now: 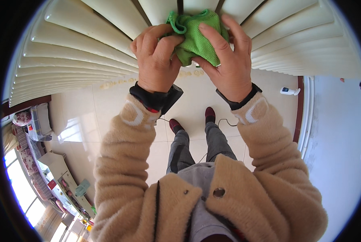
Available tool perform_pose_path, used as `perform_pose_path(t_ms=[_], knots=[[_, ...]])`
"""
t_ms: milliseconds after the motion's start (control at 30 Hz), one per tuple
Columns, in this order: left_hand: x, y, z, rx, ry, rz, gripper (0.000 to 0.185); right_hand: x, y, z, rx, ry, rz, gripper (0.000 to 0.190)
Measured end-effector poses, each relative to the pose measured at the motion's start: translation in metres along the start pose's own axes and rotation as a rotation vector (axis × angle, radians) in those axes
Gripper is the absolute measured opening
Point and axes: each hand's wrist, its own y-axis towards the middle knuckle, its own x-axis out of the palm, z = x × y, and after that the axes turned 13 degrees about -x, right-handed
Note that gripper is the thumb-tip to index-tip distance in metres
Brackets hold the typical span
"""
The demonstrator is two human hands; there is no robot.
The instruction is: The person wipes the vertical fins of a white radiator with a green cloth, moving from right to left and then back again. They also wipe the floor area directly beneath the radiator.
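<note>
A crumpled green microfibre cloth (200, 39) is held between my two hands at the top of the view. My left hand (157, 57) grips its left side with bent fingers. From the right, my right hand (232, 57) spreads over the cloth, thumb below and fingers on top. Behind the cloth rise the cream-white columns of a radiator (86, 30), fanning out to both sides with dark gaps between them. The cloth lies against the middle columns; its far side is hidden. Each wrist wears a black strap, and the left one carries a dark box.
Pale floor tiles (132, 127) lie below, with thin cables beside my feet. A white spray bottle (289, 91) is at the right, near white pipes (307, 112) along the wall. Far left are a sofa with cushions (27, 157) and a white table (55, 163) bearing various items.
</note>
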Motion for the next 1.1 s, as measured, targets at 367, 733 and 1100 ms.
perform_pose_path(t_ms=[367, 733, 1100], knots=[[0.012, 0.022, 0.005, 0.124, -0.254, 0.045, 0.046, -0.006, 0.020, 0.018, -0.261, -0.184, 0.209, 0.041], [0.063, -0.088, -0.038, -0.594, -0.036, -0.464, 0.035, 0.094, -0.098, 0.033, 0.257, -0.010, -0.136, 0.032], [0.058, -0.066, -0.005, -1.080, -0.800, -0.571, 0.043, 0.058, -0.072, 0.003, 1.117, 0.960, 0.748, 0.033]])
